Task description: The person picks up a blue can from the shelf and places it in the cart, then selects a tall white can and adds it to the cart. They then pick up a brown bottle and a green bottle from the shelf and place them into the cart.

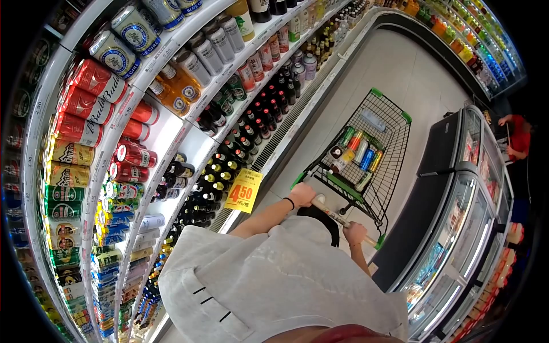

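Observation:
My left hand (303,195), with a dark band at the wrist, is closed around the left part of the shopping cart's handle (331,214). My right hand (355,233) grips the same bar farther right. Ahead of both hands stretches the shopping cart (347,189), a black wire basket with green trim and corners. Inside it lie several cans and bottles, among them a blue can (367,159) and a silver can (361,151). A pale, clear-looking package (373,120) rests nearer the cart's front end.
Shelves of beer cans (94,106) and dark bottles (234,146) curve along the left. A yellow price tag (244,191) sticks out there. Glass-topped freezers (457,228) line the right. A person in red (519,137) stands beyond them. Tiled floor (394,54) runs ahead.

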The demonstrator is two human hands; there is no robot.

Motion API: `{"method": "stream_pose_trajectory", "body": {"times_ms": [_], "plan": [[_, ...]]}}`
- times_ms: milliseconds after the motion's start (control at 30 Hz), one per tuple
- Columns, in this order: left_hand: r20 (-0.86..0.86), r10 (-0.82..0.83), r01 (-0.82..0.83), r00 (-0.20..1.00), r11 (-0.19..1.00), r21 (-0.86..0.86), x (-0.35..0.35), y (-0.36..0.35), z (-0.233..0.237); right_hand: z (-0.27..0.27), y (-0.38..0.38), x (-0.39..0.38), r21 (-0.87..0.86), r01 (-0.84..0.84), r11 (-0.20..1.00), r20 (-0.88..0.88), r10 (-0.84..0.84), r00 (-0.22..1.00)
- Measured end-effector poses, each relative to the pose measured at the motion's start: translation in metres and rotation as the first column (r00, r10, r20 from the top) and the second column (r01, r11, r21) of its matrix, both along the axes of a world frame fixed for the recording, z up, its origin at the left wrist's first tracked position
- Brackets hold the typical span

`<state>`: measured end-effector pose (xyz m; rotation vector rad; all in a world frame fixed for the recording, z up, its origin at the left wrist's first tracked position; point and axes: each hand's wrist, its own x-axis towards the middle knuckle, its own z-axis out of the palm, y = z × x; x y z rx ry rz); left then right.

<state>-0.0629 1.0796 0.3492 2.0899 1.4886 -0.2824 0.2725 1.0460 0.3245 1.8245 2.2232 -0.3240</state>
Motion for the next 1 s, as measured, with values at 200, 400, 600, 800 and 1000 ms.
{"method": "stream_pose_trajectory", "body": {"times_ms": [200,400,600,800,1000], "plan": [[-0.034,0.015,-0.016,0.999,0.999,-0.029,0.0,0.015,-0.013,-0.004,0.015,0.0,0.021,-0.02,1.0,-0.024,0.021,0.999],[-0.055,0.01,-0.011,0.998,1.0,-0.017,0.0,0.037,-0.009,-0.005,0.032,0.0,0.049,-0.007,0.999,-0.071,0.011,0.997],[-0.08,0.035,-0.037,0.996,0.999,-0.022,0.004,0.061,-0.013,-0.005,0.059,0.002,0.025,0.011,1.0,-0.083,-0.009,0.997],[-0.102,0.031,-0.031,0.994,1.0,-0.001,0.01,0.09,-0.015,-0.002,0.092,0.007,0.001,0.018,1.0,-0.094,-0.018,0.995],[-0.135,0.043,-0.048,0.99,0.998,-0.036,0.018,0.119,-0.021,-0.009,0.123,0.016,0.041,-0.004,0.999,-0.149,0.01,0.989]]}}
